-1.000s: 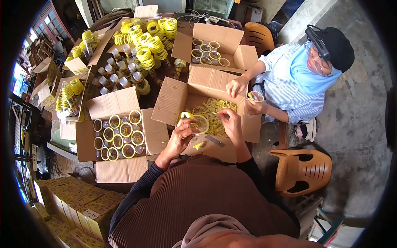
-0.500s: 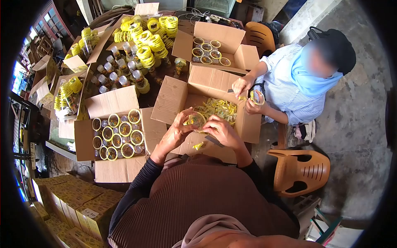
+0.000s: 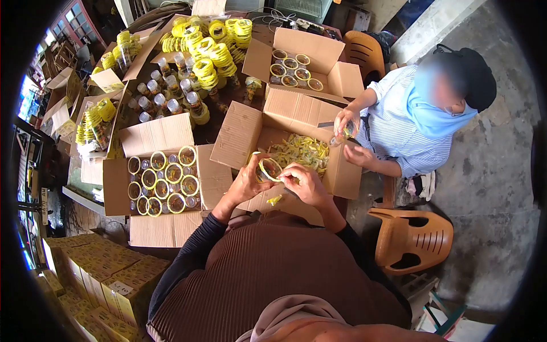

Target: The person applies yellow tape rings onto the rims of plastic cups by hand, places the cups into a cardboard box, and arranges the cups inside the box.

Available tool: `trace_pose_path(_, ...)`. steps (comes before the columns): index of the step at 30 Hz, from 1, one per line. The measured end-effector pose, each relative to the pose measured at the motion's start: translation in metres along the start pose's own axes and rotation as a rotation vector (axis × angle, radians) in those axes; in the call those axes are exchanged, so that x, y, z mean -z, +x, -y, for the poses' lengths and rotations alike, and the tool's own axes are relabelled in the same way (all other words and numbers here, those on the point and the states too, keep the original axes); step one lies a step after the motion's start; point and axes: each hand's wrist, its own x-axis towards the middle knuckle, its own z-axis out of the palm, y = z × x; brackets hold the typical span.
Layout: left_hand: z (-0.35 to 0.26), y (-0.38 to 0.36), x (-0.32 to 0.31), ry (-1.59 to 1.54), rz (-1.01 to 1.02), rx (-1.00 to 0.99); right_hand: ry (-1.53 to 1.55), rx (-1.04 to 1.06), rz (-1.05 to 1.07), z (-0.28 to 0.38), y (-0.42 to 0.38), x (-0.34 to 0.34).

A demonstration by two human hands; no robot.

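My left hand [image 3: 249, 183] is wrapped round a clear plastic jar [image 3: 270, 169] with a yellow rim, tilted so its round end faces up at me. At the jar's near right edge my right hand [image 3: 306, 186] has its fingers pinched together; what they hold is too small to make out. Both hands are over the near edge of an open cardboard box [image 3: 232, 137]. Inside that box lies a heap of yellow and clear plastic scraps [image 3: 299, 153]. A crumpled yellow scrap [image 3: 274, 200] rests on the near flap, below my hands.
Across the box a co-worker [image 3: 416, 122] handles another clear jar [image 3: 348, 131] beside a dark blade [image 3: 326, 124]. Yellow-rimmed jars fill a carton [image 3: 206, 179] at left; more stand in a carton [image 3: 307, 43] behind. Yellow ring stacks [image 3: 211, 57] and a plastic chair [image 3: 413, 238] stand around.
The jar in my left hand has tilted and its yellow rim shows more clearly. My right fingers have closed in at its edge. The co-worker's jar has tipped and one hand has come off it.
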Motion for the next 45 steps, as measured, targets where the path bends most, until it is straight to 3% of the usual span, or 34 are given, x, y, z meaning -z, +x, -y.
trace_pose_path(8, 0.010, -0.003, -0.015, 0.049, -0.190, -0.052, 0.008, -0.085, -0.219, -0.005, -0.004, -0.021)
trace_pose_path(12, 0.011, -0.003, -0.020, 0.080, -0.273, -0.137, 0.280, -0.237, -0.367, -0.017, -0.005, -0.039)
trace_pose_path(13, 0.011, -0.003, -0.021, 0.079, -0.273, -0.137, 0.436, -0.306, -0.421, -0.019, -0.005, -0.041)
trace_pose_path(18, 0.011, -0.001, -0.026, 0.104, -0.259, -0.127, 0.498, -0.375, -0.515, -0.034, -0.009, -0.047)
trace_pose_path(20, 0.008, -0.006, -0.025, 0.029, -0.228, -0.124, 0.319, -0.426, -0.685, -0.045, -0.007, -0.038)
trace_pose_path(22, 0.005, -0.010, -0.023, -0.048, -0.195, -0.120, 0.480, -0.419, -0.796, -0.073, -0.012, -0.016)
trace_pose_path(24, 0.003, -0.012, -0.020, -0.063, -0.147, -0.062, 0.497, -0.524, -0.655, -0.073, -0.018, 0.003)
trace_pose_path(28, 0.003, -0.008, -0.016, -0.194, -0.163, -0.029, 0.263, -0.441, -0.577, -0.080, -0.032, 0.002)
trace_pose_path(31, 0.008, -0.006, -0.009, -0.070, -0.085, -0.060, -0.244, -0.275, -0.426, -0.055, -0.027, 0.002)
trace_pose_path(34, 0.005, -0.002, -0.003, -0.093, 0.016, -0.045, -0.186, -0.276, -0.430, -0.048, -0.020, -0.005)
trace_pose_path(36, 0.008, -0.002, -0.002, -0.082, 0.016, 0.003, -0.310, -0.213, -0.389, -0.032, -0.013, -0.001)
trace_pose_path(39, 0.008, 0.000, 0.004, 0.075, 0.116, -0.117, -0.056, -0.126, -0.239, 0.001, 0.000, 0.005)
trace_pose_path(42, 0.006, 0.000, 0.008, -0.040, 0.304, 0.009, 0.079, -0.057, -0.051, 0.017, 0.007, 0.007)
trace_pose_path(43, 0.003, 0.000, 0.007, -0.039, 0.306, 0.008, -0.079, -0.012, -0.036, 0.019, 0.008, 0.008)
trace_pose_path(45, -0.006, -0.002, 0.006, -0.260, 0.248, 0.055, -0.055, -0.031, -0.057, 0.009, 0.008, 0.007)
